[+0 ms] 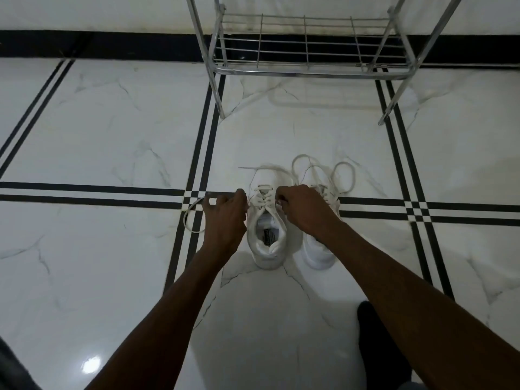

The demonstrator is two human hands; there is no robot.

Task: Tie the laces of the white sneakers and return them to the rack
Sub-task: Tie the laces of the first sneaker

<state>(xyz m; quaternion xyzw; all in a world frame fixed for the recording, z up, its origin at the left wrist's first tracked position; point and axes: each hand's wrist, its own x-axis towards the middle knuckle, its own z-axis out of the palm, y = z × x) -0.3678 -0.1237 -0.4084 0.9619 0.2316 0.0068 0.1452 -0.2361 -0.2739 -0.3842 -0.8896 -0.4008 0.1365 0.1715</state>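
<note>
Two white sneakers stand side by side on the floor (112, 136), toes toward the rack (306, 69), well apart from it; the tying step is in hand, on the left shoe (266, 237). The left hand (223, 218) pinches one lace (191, 218), which loops out over the tiles; the right hand (302, 208) is curled at the eyelets (what it grips is hidden). The right shoe (320, 253) lies loose-laced; next, I judge, comes crossing the ends and drawing them snug.

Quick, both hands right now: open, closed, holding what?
Left hand: closed on a lace of the left sneaker, pulled out to the left.
Right hand: closed at the same sneaker's laces; the strand it grips is hidden.
</note>
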